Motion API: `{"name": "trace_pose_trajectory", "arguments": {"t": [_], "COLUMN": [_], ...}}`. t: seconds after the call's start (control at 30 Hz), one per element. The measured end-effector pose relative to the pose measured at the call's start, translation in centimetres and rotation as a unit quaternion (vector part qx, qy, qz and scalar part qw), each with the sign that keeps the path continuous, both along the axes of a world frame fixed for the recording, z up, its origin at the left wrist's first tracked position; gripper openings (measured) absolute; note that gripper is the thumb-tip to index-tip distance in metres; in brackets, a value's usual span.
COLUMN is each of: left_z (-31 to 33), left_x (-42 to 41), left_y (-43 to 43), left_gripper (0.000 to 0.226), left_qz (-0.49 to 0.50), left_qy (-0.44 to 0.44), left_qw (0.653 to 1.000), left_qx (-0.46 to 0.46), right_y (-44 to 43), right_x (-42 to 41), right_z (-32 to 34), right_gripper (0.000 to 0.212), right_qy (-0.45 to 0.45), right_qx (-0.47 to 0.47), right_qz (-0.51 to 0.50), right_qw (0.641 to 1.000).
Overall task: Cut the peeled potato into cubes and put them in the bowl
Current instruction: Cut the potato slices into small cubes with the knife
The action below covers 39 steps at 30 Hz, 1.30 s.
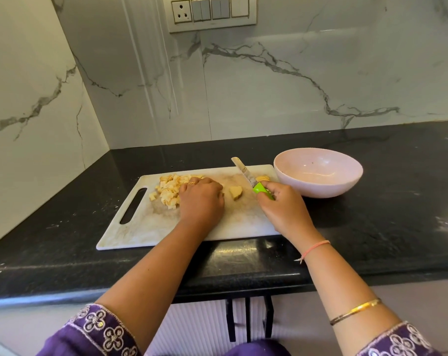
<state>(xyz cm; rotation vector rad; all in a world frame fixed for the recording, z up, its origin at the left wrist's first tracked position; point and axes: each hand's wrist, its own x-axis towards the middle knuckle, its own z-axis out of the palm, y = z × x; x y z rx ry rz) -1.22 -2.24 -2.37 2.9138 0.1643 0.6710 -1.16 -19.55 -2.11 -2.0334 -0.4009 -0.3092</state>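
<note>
My right fingers (270, 191) grip the knife (244, 173); left fingers (192, 182) curl over cubes (169, 189), hold unclear; I should pin the centre chunk (235, 192) first.

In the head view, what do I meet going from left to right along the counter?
Handle slot of the white plastic cutting board → pile of pale potato cubes → left hand → uncut yellow potato chunk → right hand gripping green-handled knife → round pink bowl.

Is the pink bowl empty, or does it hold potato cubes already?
Empty. The bowl shows only its bare pink inside; the cut cubes lie heaped on the cutting board, by the left hand.
</note>
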Motion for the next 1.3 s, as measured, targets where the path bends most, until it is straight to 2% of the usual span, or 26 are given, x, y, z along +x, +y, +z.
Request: {"name": "trace_pose_trajectory", "arguments": {"t": [0.17, 0.27, 0.43, 0.7, 0.83, 0.97, 1.13, 1.3], "left_z": [0.3, 0.1, -0.2, 0.1, 0.8, 1.3, 1.4, 1.3], "left_x": [0.5, 1.4, 2.9, 4.5, 4.3, 4.2, 4.2, 4.1], "left_y": [-1.5, -2.4, -1.4, 1.2, 1.5, 0.6, -1.5, -4.2], "left_gripper": [0.033, 0.032, 0.03, 0.029, 0.026, 0.02, 0.028, 0.041], "left_qz": [-0.1, -0.138, -0.09, -0.042, -0.021, -0.034, -0.085, -0.166], "left_qy": [-0.011, 0.027, 0.014, 0.021, -0.008, -0.04, -0.019, 0.057], "left_qw": [0.995, 0.99, 0.994, 0.996, 0.999, 0.997, 0.99, 0.972], "left_qx": [0.005, 0.023, 0.065, 0.07, 0.023, -0.055, -0.107, -0.159], "right_y": [-0.3, -0.2, 0.2, -0.3, -0.4, -0.8, -0.7, -0.7], "right_x": [0.5, 0.6, 0.6, 0.9, 0.9, 0.8, 0.3, 0.2], "right_z": [-0.4, -0.4, -0.4, -0.4, -0.3, 0.2, 0.4, 0.7], "right_gripper": [0.03, 0.034, 0.035, 0.036, 0.043, 0.037, 0.024, 0.028], "right_qy": [0.025, 0.033, 0.045, 0.079, 0.094, 0.105, 0.113, 0.116], "right_qx": [0.03, 0.042, 0.055, 0.105, 0.14, 0.173, 0.203, 0.211], "right_qz": [-0.022, -0.031, -0.015, -0.003, 0.002, -0.008, -0.01, -0.011], "right_qw": [0.999, 0.998, 0.997, 0.991, 0.986, 0.979, 0.972, 0.971]}}
